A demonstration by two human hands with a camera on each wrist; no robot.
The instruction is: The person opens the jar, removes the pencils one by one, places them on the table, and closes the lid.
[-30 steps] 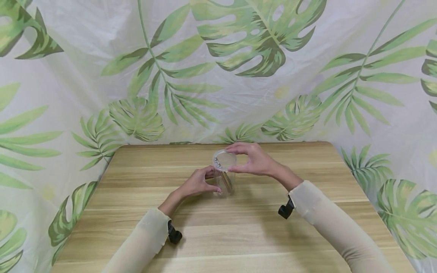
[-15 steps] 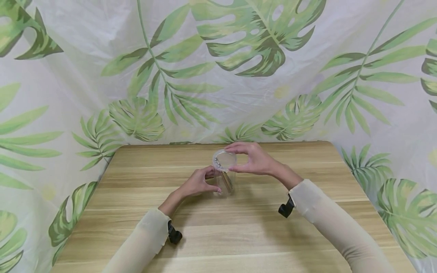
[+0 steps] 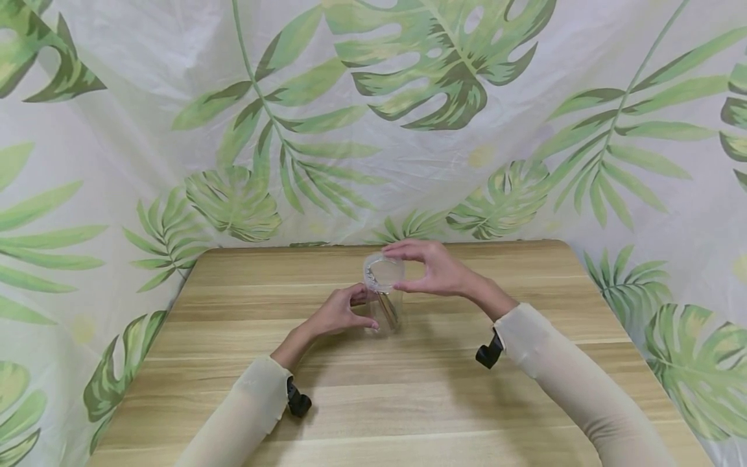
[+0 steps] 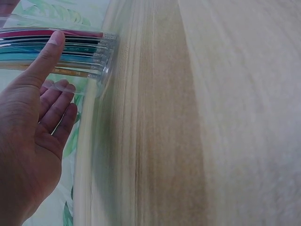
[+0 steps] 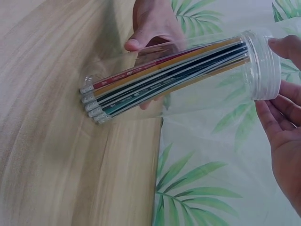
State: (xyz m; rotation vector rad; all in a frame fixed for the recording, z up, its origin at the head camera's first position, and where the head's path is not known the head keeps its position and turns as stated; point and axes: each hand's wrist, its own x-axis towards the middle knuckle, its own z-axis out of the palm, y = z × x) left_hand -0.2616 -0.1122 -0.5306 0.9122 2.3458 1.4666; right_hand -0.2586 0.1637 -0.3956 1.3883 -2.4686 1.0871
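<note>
A tall clear plastic jar stands upright near the table's far side. Inside lean several pencils in red, yellow, black and green, their ends spread over the jar's bottom. My left hand holds the jar's lower body from the left, thumb on the near side and fingers around the back. From the right, my right hand grips the clear round lid between thumb and fingers at its rim. In the right wrist view the lid sits right at the jar's threaded neck.
The wood-grain table ends just behind the jar, where a leaf-print cloth hangs. A small black camera is strapped to the left wrist, and another black camera to the right.
My right hand has risen very slightly, and the lid's edge with it. The left hand and the jar have stayed in place.
</note>
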